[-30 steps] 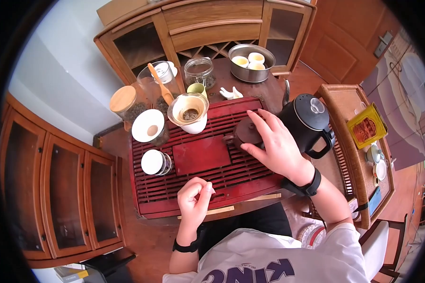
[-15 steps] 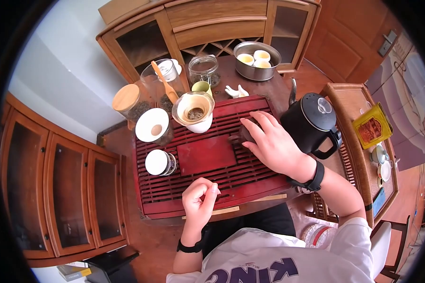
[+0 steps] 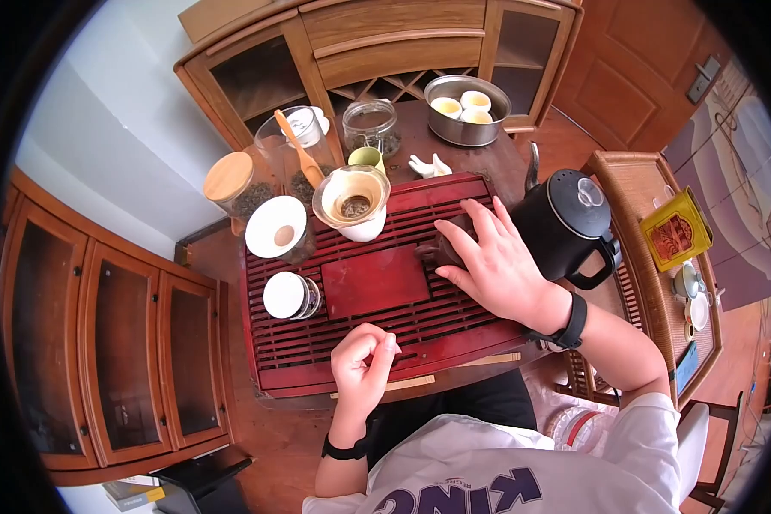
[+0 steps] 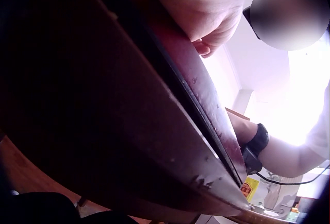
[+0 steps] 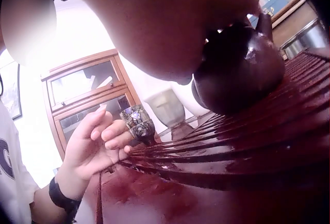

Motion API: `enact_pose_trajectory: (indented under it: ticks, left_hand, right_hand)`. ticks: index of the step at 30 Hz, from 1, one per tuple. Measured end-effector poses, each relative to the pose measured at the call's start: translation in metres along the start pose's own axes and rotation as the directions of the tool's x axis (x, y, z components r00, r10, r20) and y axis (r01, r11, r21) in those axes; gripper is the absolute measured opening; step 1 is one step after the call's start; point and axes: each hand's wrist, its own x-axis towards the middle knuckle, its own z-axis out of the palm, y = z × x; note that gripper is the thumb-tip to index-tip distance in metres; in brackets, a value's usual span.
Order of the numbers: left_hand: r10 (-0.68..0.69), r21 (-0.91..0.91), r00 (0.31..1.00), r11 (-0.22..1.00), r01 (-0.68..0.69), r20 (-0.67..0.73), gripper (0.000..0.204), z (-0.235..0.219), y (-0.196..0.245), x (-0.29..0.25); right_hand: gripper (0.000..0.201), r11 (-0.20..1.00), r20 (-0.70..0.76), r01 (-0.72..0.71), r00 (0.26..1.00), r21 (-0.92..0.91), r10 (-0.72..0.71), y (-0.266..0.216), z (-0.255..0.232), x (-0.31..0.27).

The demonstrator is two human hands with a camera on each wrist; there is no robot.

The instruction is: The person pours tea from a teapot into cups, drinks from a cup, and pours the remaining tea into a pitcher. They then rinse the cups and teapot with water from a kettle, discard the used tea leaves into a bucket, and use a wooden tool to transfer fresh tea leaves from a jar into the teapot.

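A dark brown teapot (image 3: 456,244) sits on the right part of the red slatted tea tray (image 3: 373,283). Over its top and right side spreads my right hand (image 3: 505,272), fingers apart and slightly bent, hiding the lid and handle; in the right wrist view it is right against the dark pot (image 5: 240,74), and firm contact is hard to tell. My left hand (image 3: 361,367) is loosely curled at the tray's front edge, nothing seen in it. Behind that hand in the right wrist view stand patterned cups (image 5: 138,123). A strainer with wet leaves (image 3: 354,206) tops a white vessel.
Right of the tray stands a black kettle (image 3: 574,223). A white funnel (image 3: 276,227) and stacked cups (image 3: 284,295) are at the tray's left. Jars, a green cup (image 3: 367,158) and a steel pot (image 3: 467,111) with white cups line the back.
The whole head view has shifted slightly. My right hand's fingers have spread wider over the teapot, which stays in place on the tray. My left hand keeps its pose.
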Motion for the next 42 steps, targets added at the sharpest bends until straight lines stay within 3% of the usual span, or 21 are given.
enact_pose_trajectory:
  ticks: [4,6,7,9,12,15,20,23,27,30,32,33,35,37,39,42]
  left_hand:
    - [0.031,-0.01,0.999,0.999,-0.031,-0.015,0.026,0.001,-0.003,0.0]
    - [0.029,0.004,1.0,1.0,-0.029,-0.013,0.026,0.001,-0.001,0.001]
    - [0.027,0.018,1.0,0.999,-0.026,-0.01,0.026,0.0,-0.001,0.001]
    - [0.025,0.008,1.0,1.0,-0.025,-0.012,0.026,0.001,-0.001,0.001]
    - [0.027,0.002,1.0,1.0,-0.027,-0.012,0.026,0.001,0.001,0.001]
    - [0.039,0.006,0.999,0.999,-0.039,-0.009,0.026,0.001,-0.003,0.0]
    - [0.031,0.004,1.0,1.0,-0.031,-0.002,0.026,0.0,-0.003,0.0]
    - [-0.011,-0.026,1.0,1.0,0.011,-0.007,0.026,0.0,-0.002,-0.001]
    - [0.035,-0.008,0.999,0.999,-0.035,-0.01,0.026,0.001,-0.004,0.001]
    - [0.013,0.009,0.999,1.0,-0.013,-0.032,0.027,0.004,0.001,0.001]
    - [-0.016,0.026,0.999,1.0,0.017,-0.049,0.031,0.004,0.002,0.002]
    - [0.001,0.027,0.999,1.0,0.0,-0.045,0.031,0.004,0.004,0.002]
    - [0.036,0.008,0.998,0.999,-0.036,-0.051,0.031,0.005,-0.002,0.002]
    - [0.016,0.018,0.999,1.0,-0.015,-0.041,0.029,0.003,-0.004,0.0]
    - [-0.007,0.023,1.0,1.0,0.007,-0.014,0.027,0.002,-0.003,0.001]
    - [0.076,0.037,0.997,0.997,-0.075,-0.019,0.028,0.003,0.0,0.002]
  right_hand:
    - [0.065,0.998,-0.016,-0.004,1.0,-0.069,0.003,-0.004,-0.003,0.001]
    - [0.069,0.981,-0.001,0.029,1.0,-0.19,-0.03,-0.003,-0.002,0.001]
    - [0.069,0.981,-0.001,0.03,1.0,-0.19,-0.031,-0.002,-0.003,0.001]
    - [0.074,1.0,0.135,0.015,0.991,-0.005,-0.014,0.002,-0.006,0.004]
    - [0.076,1.0,0.129,0.024,0.991,0.014,-0.026,0.009,-0.004,0.009]
    - [0.074,0.998,0.075,0.052,0.996,-0.041,-0.049,0.024,0.004,0.018]
    - [0.083,0.982,0.191,0.025,0.982,-0.186,0.011,0.041,0.006,0.032]
    - [0.083,0.982,0.188,0.034,0.982,-0.185,0.001,0.04,0.004,0.032]
    - [0.084,0.982,0.21,0.029,0.978,-0.189,0.011,0.039,0.004,0.032]
    - [0.087,0.981,0.177,0.023,0.984,-0.194,0.012,0.038,0.005,0.029]
    - [0.092,0.974,0.066,0.035,0.998,-0.225,-0.021,0.029,-0.004,0.025]
    - [0.097,0.989,0.033,0.039,0.999,-0.142,-0.034,0.017,-0.015,0.024]
    - [0.088,0.998,-0.05,0.064,0.997,0.019,-0.063,-0.013,-0.037,0.015]
    - [0.074,0.964,-0.042,0.099,0.995,0.247,-0.091,-0.036,-0.048,-0.003]
    - [0.043,0.912,-0.099,0.091,0.993,0.401,-0.056,-0.053,-0.043,-0.029]
    - [0.023,0.917,-0.2,-0.046,0.97,0.397,0.135,-0.057,-0.035,-0.067]
